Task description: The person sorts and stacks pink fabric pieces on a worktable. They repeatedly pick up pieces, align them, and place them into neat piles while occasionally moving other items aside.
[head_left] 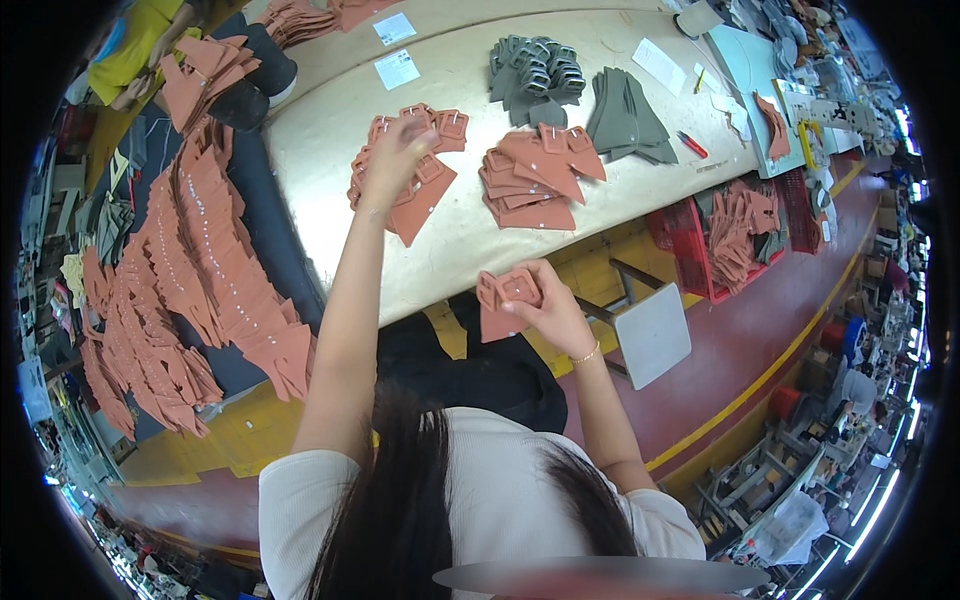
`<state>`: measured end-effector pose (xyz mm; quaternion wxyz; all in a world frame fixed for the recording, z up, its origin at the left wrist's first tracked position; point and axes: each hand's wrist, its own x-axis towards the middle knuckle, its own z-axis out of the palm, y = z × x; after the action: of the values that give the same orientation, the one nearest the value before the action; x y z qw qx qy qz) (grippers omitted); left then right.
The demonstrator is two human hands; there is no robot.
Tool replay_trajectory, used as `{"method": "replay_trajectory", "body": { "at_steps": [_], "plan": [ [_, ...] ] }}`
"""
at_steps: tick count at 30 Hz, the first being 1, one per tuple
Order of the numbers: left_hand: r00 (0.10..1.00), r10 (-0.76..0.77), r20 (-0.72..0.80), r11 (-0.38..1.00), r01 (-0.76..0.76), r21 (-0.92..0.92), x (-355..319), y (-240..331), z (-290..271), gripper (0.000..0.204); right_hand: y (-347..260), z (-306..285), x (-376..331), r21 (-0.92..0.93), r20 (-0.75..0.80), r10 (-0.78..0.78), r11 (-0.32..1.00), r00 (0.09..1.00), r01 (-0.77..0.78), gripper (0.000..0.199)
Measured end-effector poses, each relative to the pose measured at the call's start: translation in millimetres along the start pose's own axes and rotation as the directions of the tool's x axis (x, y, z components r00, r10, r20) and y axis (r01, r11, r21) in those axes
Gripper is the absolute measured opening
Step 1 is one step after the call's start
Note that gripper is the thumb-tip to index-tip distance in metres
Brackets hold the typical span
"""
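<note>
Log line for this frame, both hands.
left hand: at buckled coral pile, contact unclear | right hand: holding buckled coral piece | grey pieces: on table

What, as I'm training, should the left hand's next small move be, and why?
Perhaps close the left hand on a piece from the left coral pile: it is over that pile, nothing clearly in its grip, while the right hand holds a coral piece.

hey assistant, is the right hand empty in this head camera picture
No, the right hand is gripping coral material with a squarish buckle at its top.
</note>
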<state>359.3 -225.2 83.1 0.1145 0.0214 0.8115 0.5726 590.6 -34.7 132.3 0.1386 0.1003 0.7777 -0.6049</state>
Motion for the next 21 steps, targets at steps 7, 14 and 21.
{"method": "replay_trajectory", "body": {
  "at_steps": [7, 14, 21],
  "plan": [
    [0.880, -0.430, -0.200, 0.885, 0.368, -0.285, -91.0, -141.5, -28.4, 0.017, -9.3, 27.7, 127.6, 0.506, 0.249, -0.349, 0.842, 0.903, 0.186, 0.047],
    [0.815, -0.570, -0.103, 0.751, 0.466, -0.469, -101.9, -143.7, -2.0, 0.023, 52.6, 67.4, 271.4, -0.397, 0.024, -0.076, 0.914, 0.997, 0.079, 0.043],
    [0.817, -0.552, -0.167, 0.774, 0.427, -0.468, -105.0, -142.7, 13.3, 0.022, 73.9, 70.1, 275.4, -0.506, -0.007, -0.169, 0.850, 0.986, 0.142, 0.033]
  ]
}}
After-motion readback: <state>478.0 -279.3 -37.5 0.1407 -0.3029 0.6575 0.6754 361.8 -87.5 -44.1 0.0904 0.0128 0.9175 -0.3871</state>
